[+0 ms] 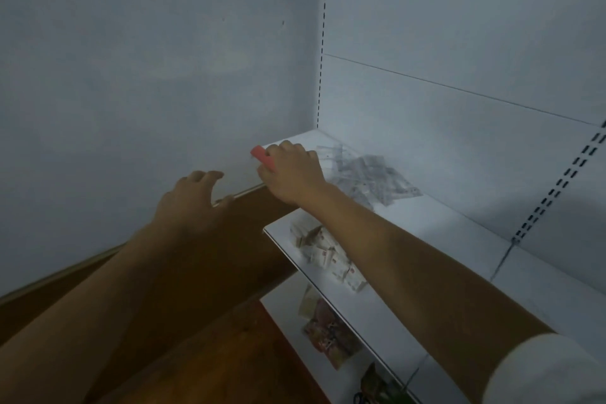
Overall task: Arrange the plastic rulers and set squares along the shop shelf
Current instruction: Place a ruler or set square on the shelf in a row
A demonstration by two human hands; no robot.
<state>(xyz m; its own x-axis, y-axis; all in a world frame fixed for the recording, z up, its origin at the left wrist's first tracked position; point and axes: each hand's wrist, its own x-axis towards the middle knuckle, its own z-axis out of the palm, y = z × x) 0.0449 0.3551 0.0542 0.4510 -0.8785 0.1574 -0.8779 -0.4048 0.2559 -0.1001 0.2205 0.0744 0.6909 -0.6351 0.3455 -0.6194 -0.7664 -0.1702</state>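
A loose heap of clear plastic rulers and set squares (364, 174) lies on the white top shelf (442, 226) near its far left corner. My right hand (292, 174) reaches over the shelf's left end and grips a small red object (262, 157), just left of the heap. My left hand (193, 198) hovers in the air left of the shelf, fingers spread and loosely bent, holding nothing.
A pale wall (147, 59) stands to the left and a white back panel with slotted uprights (554, 187) behind the shelf. On the shelf below lie small white packets (328, 252). Lower still are coloured packs (328, 331). A brown wooden floor (229, 354) lies beneath.
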